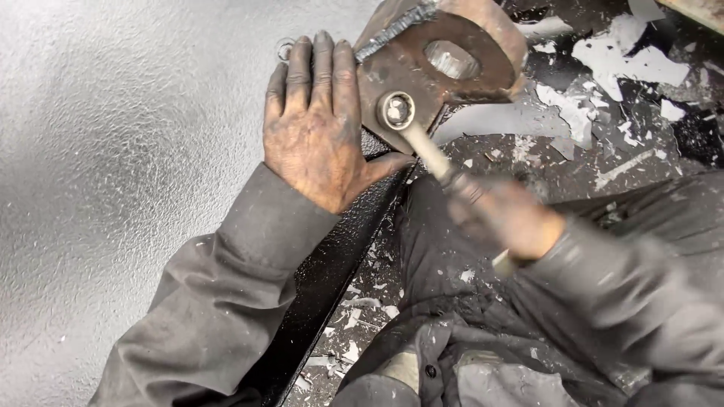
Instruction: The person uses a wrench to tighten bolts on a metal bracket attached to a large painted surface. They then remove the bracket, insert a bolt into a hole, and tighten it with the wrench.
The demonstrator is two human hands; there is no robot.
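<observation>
My left hand [317,128] lies flat, fingers together, on a dark textured metal panel [113,166], pressed beside a rusty steel bracket [437,60] with a large round hole. My right hand [505,218], blurred, grips the handle of a ring spanner [422,139]. The spanner's ring end sits over a bolt on the lower part of the bracket. Both hands are grimy, in grey sleeves.
The panel's black edge [339,264] runs diagonally down toward me. To the right is a dark floor [603,90] littered with white paint flakes and scraps. My grey clothing fills the lower right.
</observation>
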